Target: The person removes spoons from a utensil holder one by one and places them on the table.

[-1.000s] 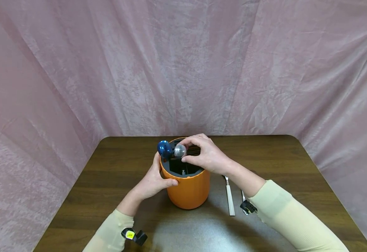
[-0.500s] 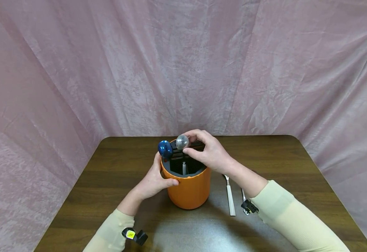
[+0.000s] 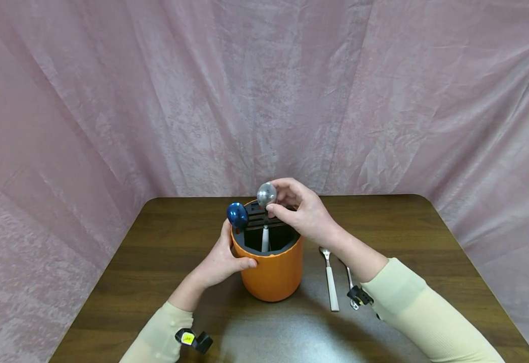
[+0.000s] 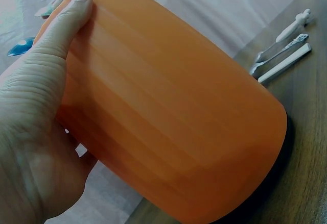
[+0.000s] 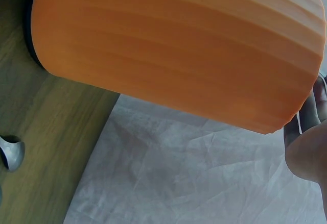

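My left hand (image 3: 221, 257) grips the orange utensil holder (image 3: 271, 277) by its left side near the rim, thumb across the front wall. My right hand (image 3: 307, 212) is above the holder and pinches a silver spoon (image 3: 266, 195) just below its bowl. The spoon stands bowl up, its pale handle still running down into the dark opening. A blue spoon (image 3: 237, 215) leans at the holder's left rim, its lower part hidden inside. In the left wrist view the left thumb lies along the orange wall; in the right wrist view only part of the right hand (image 5: 309, 152) shows.
On the wooden table (image 3: 155, 262), right of the holder, lie a white-handled utensil (image 3: 331, 287) and an ornate-handled one (image 3: 349, 280). The left wrist view shows another handle (image 4: 294, 26) beside them. A pink curtain (image 3: 264, 101) hangs behind the table.
My right hand has moved up and slightly right with the silver spoon, so more of its handle shows above the holder's inside. My left hand and the holder have stayed nearly still.
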Demonstrator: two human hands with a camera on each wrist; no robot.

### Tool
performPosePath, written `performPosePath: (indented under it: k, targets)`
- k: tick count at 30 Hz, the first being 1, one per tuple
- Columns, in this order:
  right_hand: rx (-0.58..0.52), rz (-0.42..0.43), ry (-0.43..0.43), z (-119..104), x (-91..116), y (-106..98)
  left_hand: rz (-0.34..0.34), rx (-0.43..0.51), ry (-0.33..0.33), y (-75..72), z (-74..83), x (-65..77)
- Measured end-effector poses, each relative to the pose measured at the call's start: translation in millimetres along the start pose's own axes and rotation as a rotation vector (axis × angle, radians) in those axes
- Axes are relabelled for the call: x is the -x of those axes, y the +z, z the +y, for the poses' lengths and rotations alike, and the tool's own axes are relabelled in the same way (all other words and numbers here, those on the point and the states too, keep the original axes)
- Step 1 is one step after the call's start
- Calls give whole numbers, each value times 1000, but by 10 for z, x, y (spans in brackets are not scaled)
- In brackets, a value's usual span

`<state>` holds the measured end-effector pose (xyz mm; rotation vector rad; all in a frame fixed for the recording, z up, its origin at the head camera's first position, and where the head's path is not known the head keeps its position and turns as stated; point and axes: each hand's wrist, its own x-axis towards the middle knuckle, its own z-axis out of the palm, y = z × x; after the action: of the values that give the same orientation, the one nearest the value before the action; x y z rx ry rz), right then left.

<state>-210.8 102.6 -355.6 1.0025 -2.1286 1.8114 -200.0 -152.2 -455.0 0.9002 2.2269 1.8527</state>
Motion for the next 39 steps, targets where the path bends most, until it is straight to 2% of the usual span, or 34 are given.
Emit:
performPosePath:
  k: [14, 32, 39]
  targets:
    - [-88, 10, 0, -41, -48, -59, -8, 3, -11, -17, -10, -12]
    - [-114, 125, -37, -125, -134, -252, -21, 42, 20, -10, -20, -49]
    - [-169, 182, -56, -197, -175, -368, -33, 60, 40, -14, -29, -52]
